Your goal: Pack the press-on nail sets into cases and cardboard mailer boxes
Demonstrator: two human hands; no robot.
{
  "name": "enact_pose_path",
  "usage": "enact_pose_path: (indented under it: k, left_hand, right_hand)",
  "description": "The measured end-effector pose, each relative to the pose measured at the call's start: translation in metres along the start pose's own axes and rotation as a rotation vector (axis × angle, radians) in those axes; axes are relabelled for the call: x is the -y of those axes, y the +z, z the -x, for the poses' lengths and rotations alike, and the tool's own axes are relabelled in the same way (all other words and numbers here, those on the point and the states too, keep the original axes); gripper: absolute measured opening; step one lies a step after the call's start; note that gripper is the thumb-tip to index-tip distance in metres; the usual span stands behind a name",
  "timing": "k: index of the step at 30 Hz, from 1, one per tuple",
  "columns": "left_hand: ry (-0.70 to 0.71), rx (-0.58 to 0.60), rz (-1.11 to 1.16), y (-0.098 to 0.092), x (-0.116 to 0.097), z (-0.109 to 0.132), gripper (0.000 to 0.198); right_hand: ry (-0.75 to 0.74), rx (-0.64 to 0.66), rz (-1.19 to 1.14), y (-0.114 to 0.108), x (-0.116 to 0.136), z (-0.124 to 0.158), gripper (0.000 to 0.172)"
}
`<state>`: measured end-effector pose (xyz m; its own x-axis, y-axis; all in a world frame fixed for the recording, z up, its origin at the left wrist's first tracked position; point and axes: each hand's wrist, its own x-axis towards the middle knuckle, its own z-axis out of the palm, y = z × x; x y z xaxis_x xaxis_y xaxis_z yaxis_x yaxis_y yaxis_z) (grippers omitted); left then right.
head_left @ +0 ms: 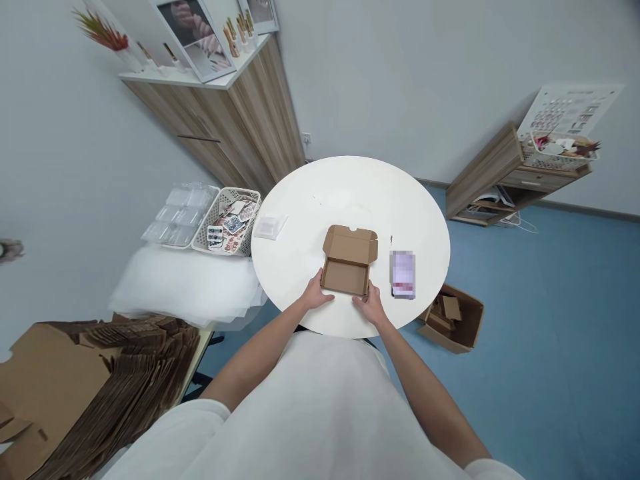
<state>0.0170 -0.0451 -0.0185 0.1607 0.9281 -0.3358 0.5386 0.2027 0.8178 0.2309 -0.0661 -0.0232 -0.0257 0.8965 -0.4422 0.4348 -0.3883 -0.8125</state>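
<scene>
Standing here: box sits on the round white desk, near half, roughly mid-width. Lid is up and leaning to the far side, side tabs spread, notch in its far edge; brown inner bottom shows. Left hand is at the near left corner, right hand at the near right. Grip on both: part open, box between them, fingers against the side walls, thumbs out and pointing inward along the near wall. Can't tell how hard they press. Right of the box, well inside the rim, lies a purple item, pixelated, can't read what it is. Left: a clear packet by the desk's left edge. Beyond that edge, a white basket full of printed cards, clear trays just left of it, white sheets piled nearer, then a big stack of flat cardboard at near left. On the blue floor to the right, an open carton with cardboard pieces inside. Far left, wood cabinet; far right, low shelf unit.
</scene>
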Motion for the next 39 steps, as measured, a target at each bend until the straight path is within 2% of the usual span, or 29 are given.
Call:
enact_pose_path:
  k: [8,14,19,22,24,26,29,33,36,39]
  left_hand:
    - [0.028,-0.014,0.039,-0.001,-0.002,0.004,0.098]
    - [-0.08,-0.026,0.012,-0.003,0.01,0.014,0.099]
    - [-0.09,0.016,-0.035,-0.02,0.022,0.029,0.09]
    - [-0.033,0.055,-0.14,-0.041,0.027,0.038,0.079]
    - [0.024,0.054,-0.212,-0.058,0.031,0.041,0.07]
    - [0.059,0.0,-0.251,-0.078,0.038,0.039,0.06]
    - [0.058,-0.152,-0.271,-0.113,0.051,0.027,0.048]
    - [-0.014,-0.307,-0.305,-0.162,0.07,0.001,0.047]
    - [-0.062,-0.323,-0.315,-0.191,0.079,-0.022,0.052]
    - [-0.073,-0.319,-0.296,-0.208,0.083,-0.045,0.063]
  right_hand:
    - [-0.03,-0.022,-0.032,0.001,-0.006,0.003,0.08]
    - [-0.077,-0.105,-0.057,0.006,-0.015,0.008,0.079]
    - [-0.087,-0.216,-0.132,0.011,-0.019,0.028,0.073]
    - [-0.139,-0.291,-0.147,0.017,-0.015,0.047,0.063]
    - [-0.175,-0.297,-0.123,0.024,-0.006,0.058,0.053]
    - [-0.212,-0.248,-0.091,0.035,0.009,0.064,0.042]
    - [-0.267,-0.127,-0.047,0.062,0.041,0.059,0.029]
    - [-0.198,-0.039,-0.034,0.11,0.093,0.028,0.03]
    - [-0.139,0.009,-0.056,0.147,0.129,-0.008,0.035]
    - [-0.071,0.029,-0.094,0.175,0.158,-0.046,0.039]
